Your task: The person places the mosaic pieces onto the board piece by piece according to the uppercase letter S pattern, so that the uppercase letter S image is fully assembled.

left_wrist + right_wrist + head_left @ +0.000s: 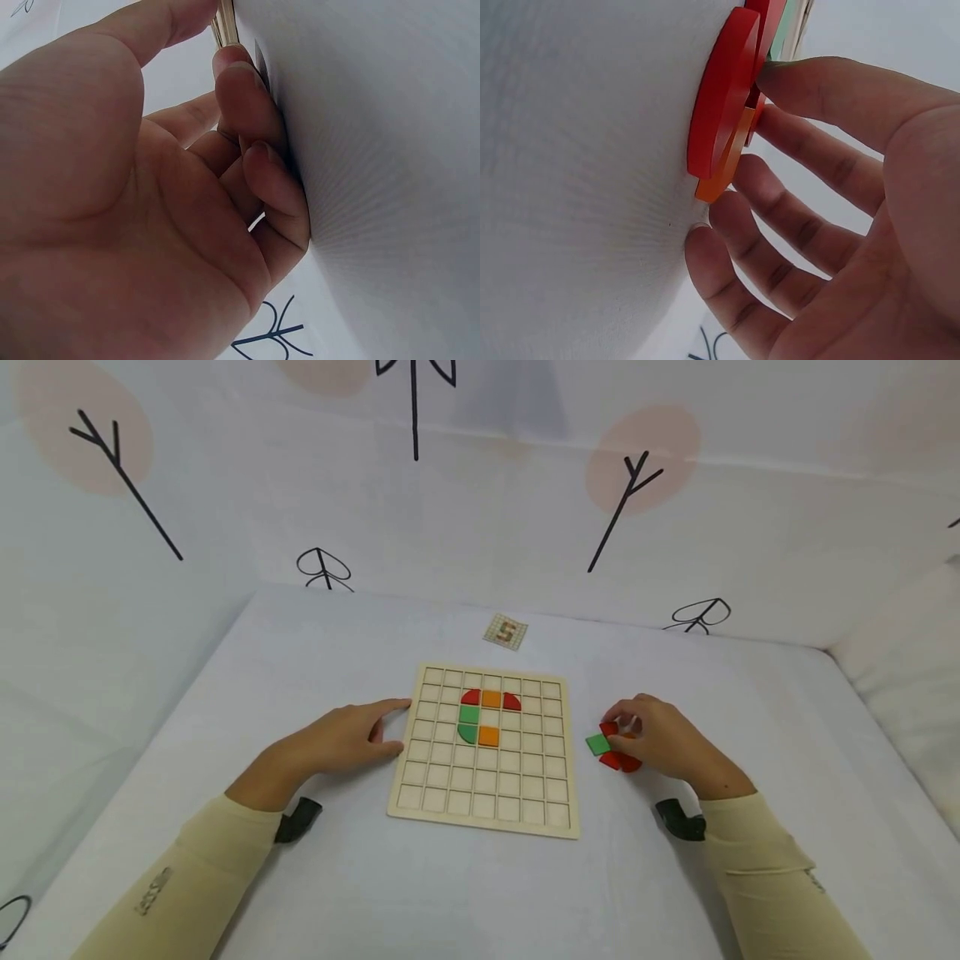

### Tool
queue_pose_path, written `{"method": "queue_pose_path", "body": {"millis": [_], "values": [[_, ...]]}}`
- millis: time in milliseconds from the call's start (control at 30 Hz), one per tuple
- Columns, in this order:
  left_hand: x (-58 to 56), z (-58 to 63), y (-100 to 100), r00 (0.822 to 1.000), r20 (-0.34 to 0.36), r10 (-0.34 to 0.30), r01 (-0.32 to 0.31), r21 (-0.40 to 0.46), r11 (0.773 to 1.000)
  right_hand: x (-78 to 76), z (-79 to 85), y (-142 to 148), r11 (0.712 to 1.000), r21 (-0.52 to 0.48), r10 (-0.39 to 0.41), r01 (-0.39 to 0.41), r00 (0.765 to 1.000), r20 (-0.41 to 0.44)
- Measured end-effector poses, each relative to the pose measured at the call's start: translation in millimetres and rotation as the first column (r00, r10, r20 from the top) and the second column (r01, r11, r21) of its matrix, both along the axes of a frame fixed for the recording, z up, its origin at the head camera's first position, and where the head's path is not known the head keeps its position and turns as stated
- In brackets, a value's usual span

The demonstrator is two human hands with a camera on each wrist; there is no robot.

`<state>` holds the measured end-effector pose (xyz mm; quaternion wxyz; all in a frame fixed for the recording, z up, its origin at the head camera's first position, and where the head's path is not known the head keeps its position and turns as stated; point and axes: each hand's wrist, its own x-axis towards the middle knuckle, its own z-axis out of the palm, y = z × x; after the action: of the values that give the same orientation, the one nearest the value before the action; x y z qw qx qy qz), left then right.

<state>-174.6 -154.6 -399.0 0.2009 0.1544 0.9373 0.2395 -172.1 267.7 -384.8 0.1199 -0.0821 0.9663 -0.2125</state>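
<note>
A square wooden grid board lies on the white surface. Near its upper middle sit red quarter-round tiles, orange squares, a green square and a green quarter-round tile. My left hand rests at the board's left edge, index finger and thumb spread against it, other fingers curled beneath. To the right of the board, my right hand pinches a red tile between thumb and index finger. Under and around it lie a loose green square, more red tiles and an orange tile.
Behind the board lies a small pattern card showing an S-like shape on a grid. White cloth with printed plants and pink blobs rises at the back. Dark wrist-worn pieces hang below both wrists.
</note>
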Motion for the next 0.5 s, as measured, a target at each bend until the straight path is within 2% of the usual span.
{"method": "queue_pose_path", "body": {"millis": [500], "values": [[-0.2,-0.1,-0.1,1.000,0.008,0.003,-0.003,0.003,1.000,-1.2,0.9,-1.3,1.000,0.000,-0.007,0.007,1.000,0.002]]}}
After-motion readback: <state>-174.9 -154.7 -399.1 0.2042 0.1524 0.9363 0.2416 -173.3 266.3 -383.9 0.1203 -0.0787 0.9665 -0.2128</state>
